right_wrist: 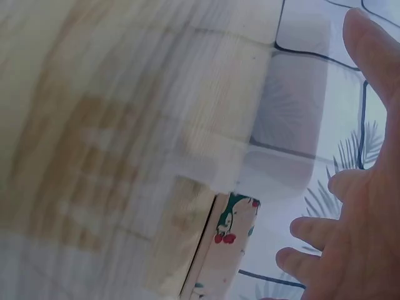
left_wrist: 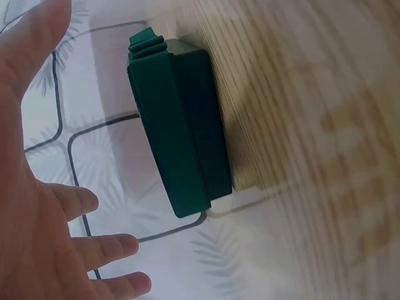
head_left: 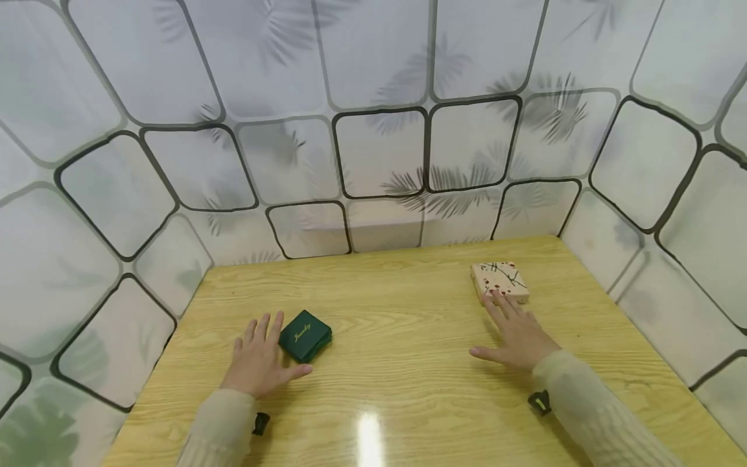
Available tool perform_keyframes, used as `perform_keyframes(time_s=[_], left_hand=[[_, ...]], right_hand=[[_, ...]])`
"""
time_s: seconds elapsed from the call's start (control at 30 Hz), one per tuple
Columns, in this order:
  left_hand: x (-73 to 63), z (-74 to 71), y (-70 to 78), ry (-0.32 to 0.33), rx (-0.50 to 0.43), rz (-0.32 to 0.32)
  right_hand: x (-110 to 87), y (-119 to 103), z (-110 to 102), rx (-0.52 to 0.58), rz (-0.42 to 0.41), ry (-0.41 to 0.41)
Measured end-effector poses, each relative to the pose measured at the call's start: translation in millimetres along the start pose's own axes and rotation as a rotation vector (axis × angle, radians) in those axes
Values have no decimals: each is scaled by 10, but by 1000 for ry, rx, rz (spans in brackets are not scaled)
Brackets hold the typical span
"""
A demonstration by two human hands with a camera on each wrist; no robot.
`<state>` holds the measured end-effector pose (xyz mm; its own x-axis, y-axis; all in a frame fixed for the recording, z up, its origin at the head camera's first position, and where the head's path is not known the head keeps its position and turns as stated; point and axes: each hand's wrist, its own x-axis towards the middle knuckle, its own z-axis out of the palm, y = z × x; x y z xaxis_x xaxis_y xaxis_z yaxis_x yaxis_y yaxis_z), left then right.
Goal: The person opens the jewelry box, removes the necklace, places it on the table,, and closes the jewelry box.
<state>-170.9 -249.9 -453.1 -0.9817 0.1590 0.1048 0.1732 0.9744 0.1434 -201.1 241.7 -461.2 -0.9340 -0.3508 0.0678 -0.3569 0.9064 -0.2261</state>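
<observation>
A dark green jewelry box (head_left: 305,337) with gold lettering on its lid lies on the left part of the table. Beside it my left hand (head_left: 259,363) is spread with straight fingers, holding nothing; in the left wrist view a gap shows between the fingers and the green box (left_wrist: 172,131). Farther back on the right lies a pale pink box (head_left: 499,280) with red blossoms and dark branches. My right hand (head_left: 513,337) is spread in front of it, the fingertips overlapping its near edge in the head view. The right wrist view shows the patterned box (right_wrist: 225,247) apart from the fingers.
Both boxes stand on a light wood-grain table (head_left: 385,311). Pale curtains (head_left: 379,149) with dark rounded squares and leaf prints close off the back and both sides. A small black device (head_left: 539,403) sits under the right wrist, another (head_left: 260,423) under the left.
</observation>
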Motion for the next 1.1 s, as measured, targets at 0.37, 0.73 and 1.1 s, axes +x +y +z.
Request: perform_keyframes(time_s=[0.37, 0.73, 1.1], left_hand=[[144, 67, 48, -19, -24, 35], [220, 129, 24, -68, -32, 4], [271, 181, 13, -60, -34, 9]], right_hand=[[229, -161, -38, 24, -77, -3], [345, -227, -2, 44, -120, 0], [385, -267, 34, 57, -116, -29]])
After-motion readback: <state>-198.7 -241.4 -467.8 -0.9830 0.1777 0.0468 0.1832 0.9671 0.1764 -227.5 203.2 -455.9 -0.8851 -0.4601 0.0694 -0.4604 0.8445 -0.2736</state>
